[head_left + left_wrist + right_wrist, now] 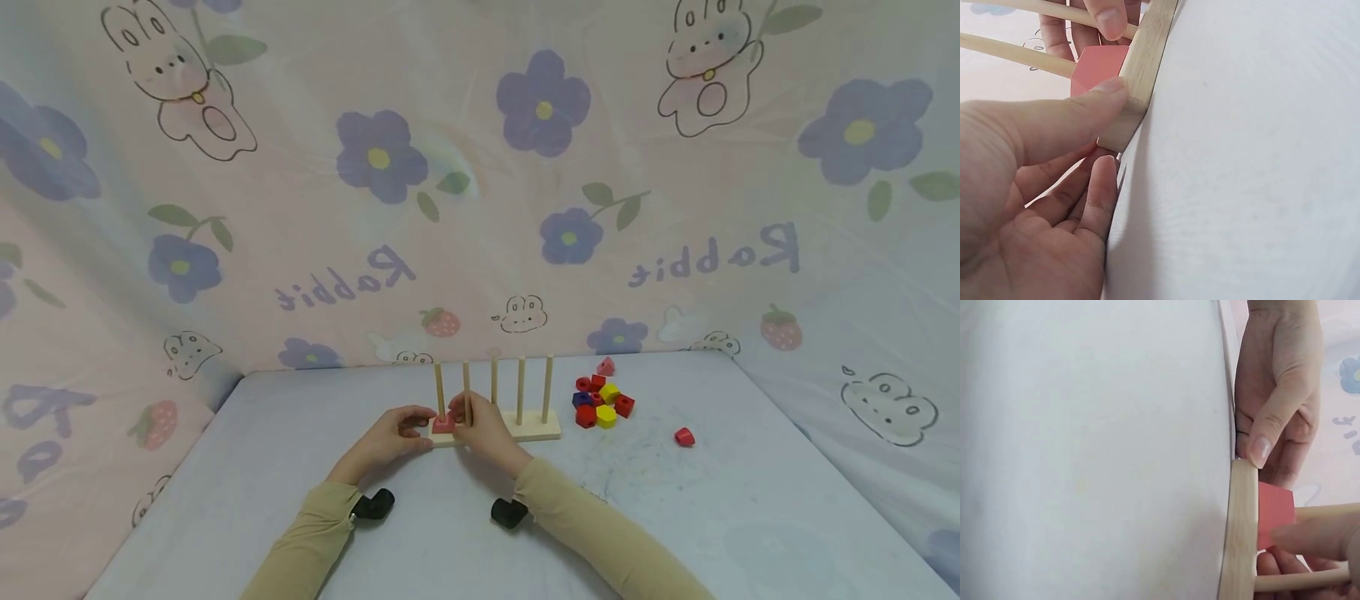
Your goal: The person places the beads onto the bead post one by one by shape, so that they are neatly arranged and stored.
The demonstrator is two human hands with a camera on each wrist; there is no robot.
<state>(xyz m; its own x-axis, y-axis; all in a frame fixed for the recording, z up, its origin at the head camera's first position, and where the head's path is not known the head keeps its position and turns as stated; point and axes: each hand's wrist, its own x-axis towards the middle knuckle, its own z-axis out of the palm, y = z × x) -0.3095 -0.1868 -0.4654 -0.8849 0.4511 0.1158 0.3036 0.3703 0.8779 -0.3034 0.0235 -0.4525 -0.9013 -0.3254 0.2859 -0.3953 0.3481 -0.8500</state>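
Note:
A wooden peg stand [534,431] with several upright pegs rests on the table. A red block [443,425] with slanted sides sits low on its leftmost peg, against the base. My left hand [392,433] holds the left end of the stand; in the left wrist view its thumb [1054,125] presses the base near the block, with the other fingers around the end. My right hand [483,429] is at the block's right side, its curled fingers and thumb [1316,537] around the block's edge, near the second peg. Part of that contact is hidden.
Right of the stand lies a cluster of red, yellow and dark blue blocks [606,416]. One pinkish red block [606,367] is behind it, and another red piece [684,437] lies apart to the right. A patterned cloth [480,208] hangs behind the white table [750,517].

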